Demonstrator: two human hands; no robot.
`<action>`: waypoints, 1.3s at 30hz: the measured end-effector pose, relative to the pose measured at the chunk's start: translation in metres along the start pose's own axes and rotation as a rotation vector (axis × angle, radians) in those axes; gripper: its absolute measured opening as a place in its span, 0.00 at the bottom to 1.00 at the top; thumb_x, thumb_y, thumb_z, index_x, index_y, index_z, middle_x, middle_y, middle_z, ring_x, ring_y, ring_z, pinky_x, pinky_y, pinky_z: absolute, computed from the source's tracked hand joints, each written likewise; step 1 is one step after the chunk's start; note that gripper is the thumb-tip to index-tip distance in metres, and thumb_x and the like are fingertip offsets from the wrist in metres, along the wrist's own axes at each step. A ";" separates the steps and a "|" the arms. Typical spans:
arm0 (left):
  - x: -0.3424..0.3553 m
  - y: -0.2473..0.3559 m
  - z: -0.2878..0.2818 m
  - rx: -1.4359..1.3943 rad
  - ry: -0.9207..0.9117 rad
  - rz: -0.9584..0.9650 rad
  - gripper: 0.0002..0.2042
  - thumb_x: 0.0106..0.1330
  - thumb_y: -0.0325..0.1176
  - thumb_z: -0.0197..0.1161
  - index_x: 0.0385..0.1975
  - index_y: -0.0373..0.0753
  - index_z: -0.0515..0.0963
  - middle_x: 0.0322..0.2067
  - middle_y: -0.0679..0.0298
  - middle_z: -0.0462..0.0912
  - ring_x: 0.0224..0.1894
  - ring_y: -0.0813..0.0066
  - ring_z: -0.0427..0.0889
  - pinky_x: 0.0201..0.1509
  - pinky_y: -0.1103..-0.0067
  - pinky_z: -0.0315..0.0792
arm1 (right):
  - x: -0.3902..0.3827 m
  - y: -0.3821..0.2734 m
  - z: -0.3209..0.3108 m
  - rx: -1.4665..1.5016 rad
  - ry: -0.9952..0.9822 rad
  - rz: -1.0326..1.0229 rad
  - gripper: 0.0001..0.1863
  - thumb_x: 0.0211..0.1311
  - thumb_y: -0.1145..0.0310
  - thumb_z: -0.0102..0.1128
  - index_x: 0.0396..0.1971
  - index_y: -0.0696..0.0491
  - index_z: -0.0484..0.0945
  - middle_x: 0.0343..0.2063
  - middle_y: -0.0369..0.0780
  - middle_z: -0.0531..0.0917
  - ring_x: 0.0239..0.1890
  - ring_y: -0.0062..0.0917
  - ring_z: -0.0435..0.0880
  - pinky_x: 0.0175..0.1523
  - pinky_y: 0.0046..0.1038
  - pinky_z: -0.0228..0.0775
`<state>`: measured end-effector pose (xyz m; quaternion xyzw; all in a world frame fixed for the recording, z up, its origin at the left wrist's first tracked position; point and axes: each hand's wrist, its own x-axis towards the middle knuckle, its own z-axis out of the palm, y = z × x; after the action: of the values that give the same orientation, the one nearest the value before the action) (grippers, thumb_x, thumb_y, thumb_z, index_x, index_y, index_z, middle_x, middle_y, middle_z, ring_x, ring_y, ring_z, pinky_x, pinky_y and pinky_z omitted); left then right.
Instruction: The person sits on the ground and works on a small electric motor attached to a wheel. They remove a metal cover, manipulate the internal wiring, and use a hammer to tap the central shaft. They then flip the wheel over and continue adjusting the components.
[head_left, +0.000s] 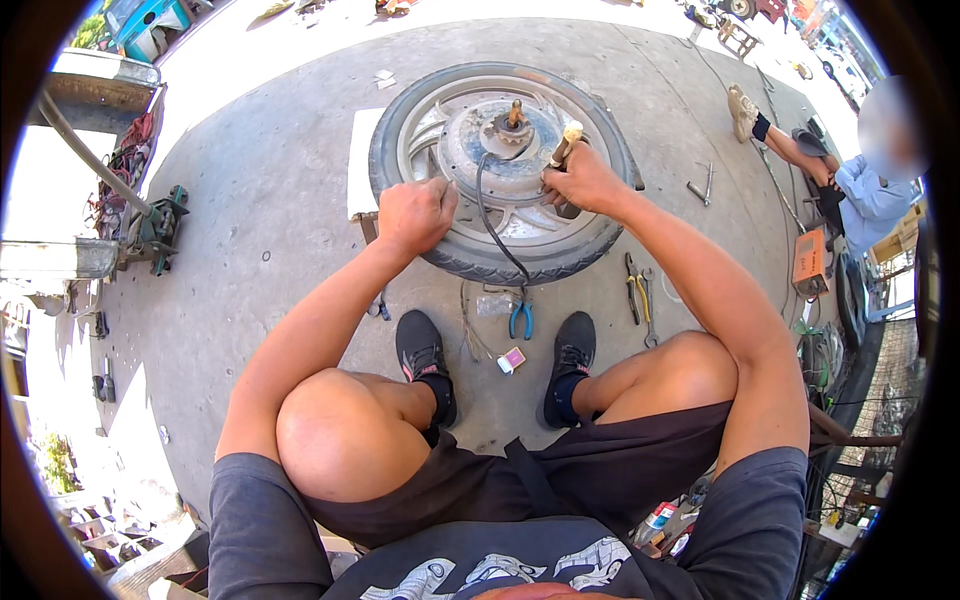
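Note:
A wheel with a black tyre (392, 140) lies flat in front of me, raised on a support. Its round metal hub (465, 135) carries a toothed ring and an upright axle (516, 115); a black cable (487, 205) runs from it over the near tyre. My left hand (415, 215) is closed at the wheel's left near side, and what its fingers hold is hidden. Over the right part of the wheel, my right hand (588, 180) grips a short hand tool (562, 150) with a pale yellowish upper end. A dark part shows below that fist.
Between my feet lie blue-handled pliers (521, 320) and a small pink-and-white box (511, 360). Yellow-and-black pliers (633, 285) and a wrench (648, 305) lie right. Another person (865, 195) sits far right near an orange box (811, 262). A metal stand (155, 230) is at left.

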<state>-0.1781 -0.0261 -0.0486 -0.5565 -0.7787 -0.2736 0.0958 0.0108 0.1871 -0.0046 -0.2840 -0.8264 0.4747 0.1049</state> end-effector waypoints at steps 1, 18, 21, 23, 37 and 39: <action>0.000 0.000 0.000 0.005 0.000 -0.005 0.17 0.69 0.42 0.59 0.20 0.39 0.76 0.21 0.50 0.81 0.26 0.47 0.82 0.31 0.57 0.73 | -0.002 -0.002 0.000 -0.083 0.002 -0.021 0.12 0.56 0.71 0.61 0.23 0.67 0.81 0.22 0.49 0.86 0.25 0.32 0.89 0.36 0.32 0.82; 0.002 -0.001 0.001 0.015 0.003 -0.011 0.17 0.69 0.42 0.59 0.20 0.38 0.77 0.22 0.50 0.82 0.26 0.47 0.82 0.32 0.57 0.73 | -0.002 -0.003 0.005 -0.044 0.036 0.002 0.13 0.57 0.70 0.62 0.24 0.68 0.79 0.20 0.49 0.85 0.23 0.29 0.89 0.32 0.30 0.83; 0.002 0.000 0.001 0.010 0.016 -0.009 0.17 0.69 0.42 0.59 0.20 0.38 0.77 0.22 0.50 0.82 0.26 0.47 0.82 0.31 0.57 0.73 | -0.005 -0.005 0.005 -0.130 0.080 -0.022 0.13 0.56 0.69 0.63 0.24 0.67 0.80 0.20 0.49 0.85 0.23 0.31 0.89 0.33 0.31 0.83; 0.002 0.000 0.001 0.014 0.012 -0.014 0.17 0.69 0.42 0.59 0.20 0.38 0.77 0.21 0.50 0.82 0.26 0.47 0.82 0.31 0.57 0.73 | -0.009 -0.009 0.005 -0.185 0.100 -0.017 0.13 0.55 0.68 0.63 0.24 0.66 0.80 0.20 0.48 0.85 0.24 0.32 0.89 0.35 0.31 0.82; 0.003 0.001 0.003 0.010 0.027 -0.014 0.16 0.68 0.42 0.58 0.21 0.39 0.78 0.21 0.49 0.82 0.25 0.46 0.82 0.31 0.57 0.73 | -0.016 -0.041 -0.015 -0.367 0.319 -0.130 0.27 0.45 0.55 0.74 0.40 0.62 0.81 0.35 0.51 0.87 0.40 0.41 0.87 0.47 0.36 0.77; 0.002 0.000 0.002 0.010 0.023 -0.022 0.16 0.68 0.42 0.58 0.21 0.39 0.78 0.21 0.49 0.82 0.26 0.46 0.82 0.31 0.57 0.73 | -0.026 -0.058 -0.017 -0.413 0.355 -0.200 0.26 0.52 0.60 0.72 0.46 0.63 0.79 0.37 0.49 0.87 0.40 0.38 0.87 0.47 0.35 0.76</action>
<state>-0.1786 -0.0238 -0.0493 -0.5441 -0.7850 -0.2770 0.1048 0.0180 0.1618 0.0562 -0.2951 -0.8983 0.2265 0.2341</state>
